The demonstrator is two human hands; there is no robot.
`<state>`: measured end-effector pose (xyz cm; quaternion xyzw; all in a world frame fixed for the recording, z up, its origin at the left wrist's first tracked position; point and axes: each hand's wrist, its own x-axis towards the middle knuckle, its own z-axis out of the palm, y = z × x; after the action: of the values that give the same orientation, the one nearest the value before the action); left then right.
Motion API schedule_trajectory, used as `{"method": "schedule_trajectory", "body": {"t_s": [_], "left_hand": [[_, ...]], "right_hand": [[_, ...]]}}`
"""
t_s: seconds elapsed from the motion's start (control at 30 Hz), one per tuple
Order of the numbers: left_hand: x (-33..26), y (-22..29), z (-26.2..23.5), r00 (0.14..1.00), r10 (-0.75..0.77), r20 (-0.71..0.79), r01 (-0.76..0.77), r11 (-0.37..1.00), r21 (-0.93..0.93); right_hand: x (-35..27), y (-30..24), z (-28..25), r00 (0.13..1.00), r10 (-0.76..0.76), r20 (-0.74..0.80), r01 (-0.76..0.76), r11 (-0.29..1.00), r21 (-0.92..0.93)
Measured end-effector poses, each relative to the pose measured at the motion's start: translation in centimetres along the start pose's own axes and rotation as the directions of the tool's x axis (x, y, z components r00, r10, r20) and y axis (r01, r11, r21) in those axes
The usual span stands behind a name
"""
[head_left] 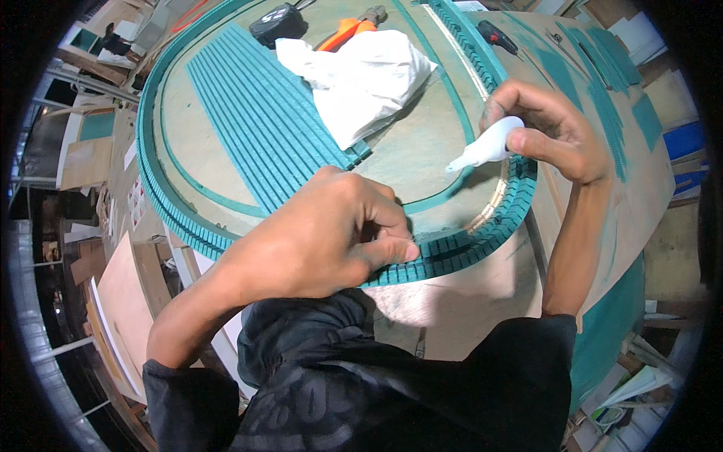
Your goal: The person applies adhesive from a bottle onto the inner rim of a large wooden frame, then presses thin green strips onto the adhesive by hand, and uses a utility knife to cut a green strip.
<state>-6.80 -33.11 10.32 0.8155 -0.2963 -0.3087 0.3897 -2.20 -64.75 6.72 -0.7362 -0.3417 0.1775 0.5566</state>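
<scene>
This is a workshop where people make things out of wood. A big oval wooden board point(226, 162) lies on a work table point(482, 294), with teal notched strips point(260, 113) laid in rows and bent around its edge. Tools rest on the board: a black tape measure point(277, 22), orange-handled pliers point(348, 30) and a white rag point(361, 79). A screwdriver point(497, 35) lies on the table nearby. Flat wood sheets point(128, 309) lean below at the left, and more boards and scraps point(90, 158) are stacked along the sides of the room.
</scene>
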Motion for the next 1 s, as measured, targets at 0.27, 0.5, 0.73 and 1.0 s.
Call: {"method": "schedule_trajectory", "body": {"t_s": [0.27,0.5,0.73,1.0], "left_hand": [[-6.2,-3.2,-2.8,0.886,0.172,-0.430,-0.182,0.983,0.019],[-23.0,-12.9,-8.7,0.030,-0.262,-0.965,-0.249,0.933,-0.261],[-22.8,-17.7,-5.4,0.127,-0.468,-0.875,-0.138,0.865,-0.483],[-19.3,-18.2,-4.4,0.186,-0.447,-0.875,-0.451,0.752,-0.480]], "right_hand": [[-1.2,0.4,2.7,0.949,0.163,-0.269,-0.187,0.980,-0.067],[1.2,-2.2,3.6,0.923,0.213,-0.321,-0.233,0.972,-0.028],[10.2,-9.0,10.1,0.943,0.275,-0.190,-0.259,0.960,0.104],[17.7,-10.0,17.4,0.943,0.328,-0.051,-0.312,0.928,0.201]]}}
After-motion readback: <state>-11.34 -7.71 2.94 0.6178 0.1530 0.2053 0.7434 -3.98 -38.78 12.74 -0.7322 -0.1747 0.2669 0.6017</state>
